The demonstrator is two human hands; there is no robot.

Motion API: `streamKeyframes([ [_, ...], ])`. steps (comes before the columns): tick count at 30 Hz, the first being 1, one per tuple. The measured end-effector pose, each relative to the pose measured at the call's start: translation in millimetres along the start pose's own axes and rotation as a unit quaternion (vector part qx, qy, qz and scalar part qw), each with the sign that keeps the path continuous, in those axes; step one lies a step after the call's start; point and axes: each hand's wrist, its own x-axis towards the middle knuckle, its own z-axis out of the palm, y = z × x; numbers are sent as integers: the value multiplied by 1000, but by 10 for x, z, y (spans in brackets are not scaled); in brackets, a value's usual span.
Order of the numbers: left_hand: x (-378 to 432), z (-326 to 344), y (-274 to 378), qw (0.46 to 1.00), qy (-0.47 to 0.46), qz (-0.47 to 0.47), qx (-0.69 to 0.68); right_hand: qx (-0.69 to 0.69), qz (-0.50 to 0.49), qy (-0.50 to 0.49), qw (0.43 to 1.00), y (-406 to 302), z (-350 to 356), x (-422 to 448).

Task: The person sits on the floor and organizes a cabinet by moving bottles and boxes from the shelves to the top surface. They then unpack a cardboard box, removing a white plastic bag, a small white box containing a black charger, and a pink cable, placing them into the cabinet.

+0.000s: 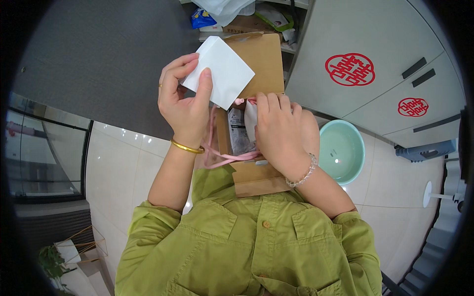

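My left hand [187, 94] grips a small white box [226, 70] by its left side, thumb on the near face, above an open cardboard box [223, 131]. The cardboard lid [264, 63] stands up behind, and a front flap [255, 181] leans towards my green shirt. My right hand [281, 125] is at the right side of the cardboard box, over a white item with a red edge [250, 118]; its fingertips are curled, and whether they grip it is unclear. Inside lies a printed plastic packet [239, 129]. Pink tubing [229, 159] loops around the box's left and near sides.
A dark panel surface [111, 59] spans the upper left. Behind the box is a shelf with plastic bags [226, 9] and a blue packet [202, 18]. Grey cabinets [385, 33] with red emblems stand at the right, above a turquoise basin [341, 151] on the tiled floor.
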Motion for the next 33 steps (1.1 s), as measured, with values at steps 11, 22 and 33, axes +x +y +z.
streamKeyframes([
  [11,-8,5,-52,1000,-9,-7,15,-5,-6,1,1000,28,40,8],
  [22,-11,5,-65,1000,-12,0,20,14,-16,8,1000,61,34,2],
  [33,-25,26,-64,1000,-4,3,5,16,-22,1,1000,65,36,-18],
])
